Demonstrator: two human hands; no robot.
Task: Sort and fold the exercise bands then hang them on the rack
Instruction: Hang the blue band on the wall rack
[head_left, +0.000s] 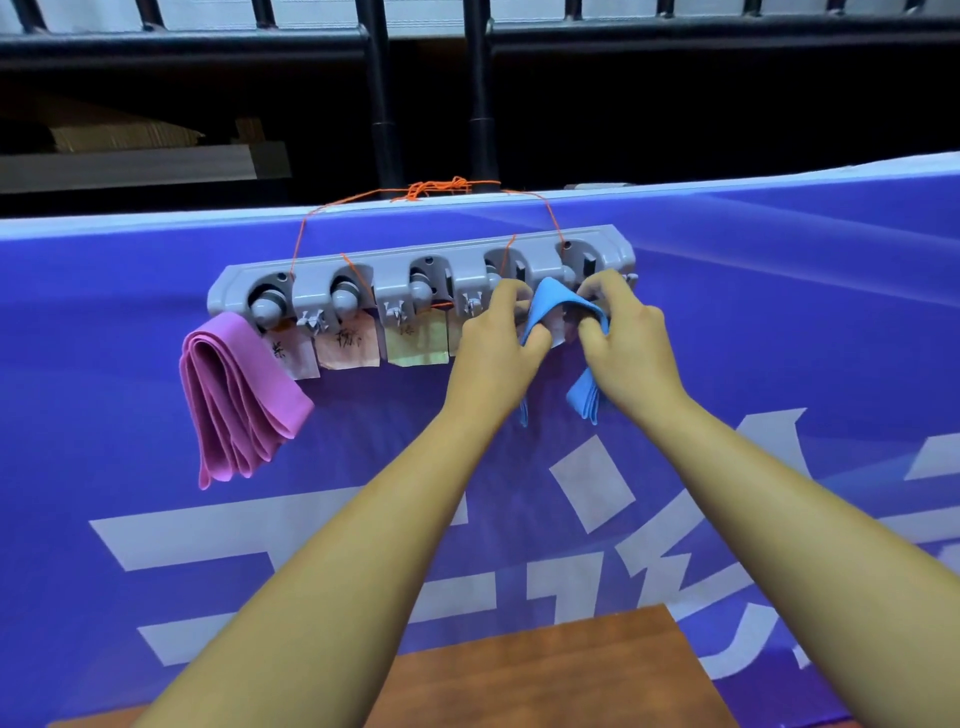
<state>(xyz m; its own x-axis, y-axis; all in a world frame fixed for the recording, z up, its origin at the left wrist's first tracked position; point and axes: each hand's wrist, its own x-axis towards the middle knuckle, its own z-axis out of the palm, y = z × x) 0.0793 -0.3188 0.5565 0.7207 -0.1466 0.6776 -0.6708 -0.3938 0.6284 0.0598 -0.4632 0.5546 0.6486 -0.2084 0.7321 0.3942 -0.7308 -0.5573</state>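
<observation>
One folded pink band (239, 395) is hanging from the left end of the rack (395, 254), and we are seating the folded blue band (550, 301) near its right end, left hand (493, 353) and right hand (628, 343) both pinching it with curled fingers, while the holders between are standing without bands.

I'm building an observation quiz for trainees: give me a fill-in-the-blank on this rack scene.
1. The band gripped by the left hand and right hand is coloured ___.
2. The pink band hangs at the rack's ___ end.
3. The rack hangs from a string coloured ___.
Missing words: blue, left, orange.
</observation>
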